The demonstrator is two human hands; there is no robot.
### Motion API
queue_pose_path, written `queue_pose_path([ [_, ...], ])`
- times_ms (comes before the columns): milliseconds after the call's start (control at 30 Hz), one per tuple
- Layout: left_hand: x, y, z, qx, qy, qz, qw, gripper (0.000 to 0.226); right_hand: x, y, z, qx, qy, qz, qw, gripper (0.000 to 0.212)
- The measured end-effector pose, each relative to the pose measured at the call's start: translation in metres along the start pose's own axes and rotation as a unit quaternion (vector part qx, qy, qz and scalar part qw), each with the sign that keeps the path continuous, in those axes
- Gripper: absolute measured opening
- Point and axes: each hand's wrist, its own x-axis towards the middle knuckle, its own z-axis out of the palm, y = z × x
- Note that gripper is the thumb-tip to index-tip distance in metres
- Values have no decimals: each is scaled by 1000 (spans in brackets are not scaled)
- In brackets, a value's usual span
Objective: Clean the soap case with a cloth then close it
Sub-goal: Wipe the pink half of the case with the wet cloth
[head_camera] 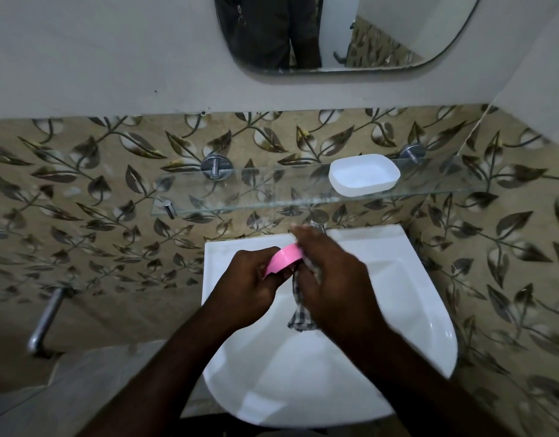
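Left hand (256, 275) grips pink case half (286, 258); right hand (331, 275) presses cloth (300, 313) against it.

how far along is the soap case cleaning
Done: case is open, white half on the glass shelf. In hand: left hand holds the pink half, right hand wipes it with the checked cloth. Left: joining the halves; whether the white half is wiped I cannot tell.

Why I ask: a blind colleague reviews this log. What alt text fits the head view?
Over a white sink, the left hand holds a pink soap case half while the right hand presses a checked cloth against it. A white case half sits on the glass shelf above.
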Motion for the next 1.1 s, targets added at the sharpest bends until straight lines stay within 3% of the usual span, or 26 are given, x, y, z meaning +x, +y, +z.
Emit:
queue_pose_path([
  [67, -1, 2, -1, 4, 8, 12, 1000, 16, -3, -6, 4, -67, -5, -67, 995, 54],
  [133, 0, 2, -2, -5, 21, 17, 1000, 19, 2, -3, 3, -46, -5, -65, 997, 54],
  [267, 2, 1, -1, -34, 40, 2, 999, 3, 15, 9, -5, 118, -23, 33, 992, 50],
  [367, 3, 7, -3, -128, 53, -1, 990, 15, 26, 12, -11, 230, -89, 93, 965, 50],
  [533, 10, 6, 1, -209, 77, -23, 975, 27, 27, 20, -8, 324, -121, 167, 923, 27],
  [633, 15, 0, -1, -209, 58, -49, 975, 32, 28, 29, -8, 263, -118, 156, 945, 24],
  [733, 22, -10, -7, -108, 4, -36, 993, 26, 32, 44, -12, 11, -127, 47, 991, 20],
  [800, 26, -13, -8, -36, -47, -45, 997, 29, 36, 46, -13, -99, -153, 13, 983, 27],
  [933, 28, -19, -5, 74, -55, -45, 995, 12, 35, 45, -9, -40, -162, 29, 986, 35],
  [1033, 27, -25, 1, 97, -21, -29, 995, 12, 29, 39, -1, 36, -90, 88, 991, 48],
  [1100, 27, -26, 5, 68, -6, -26, 997, 18, 22, 28, 9, 15, -37, 64, 997, 51],
])
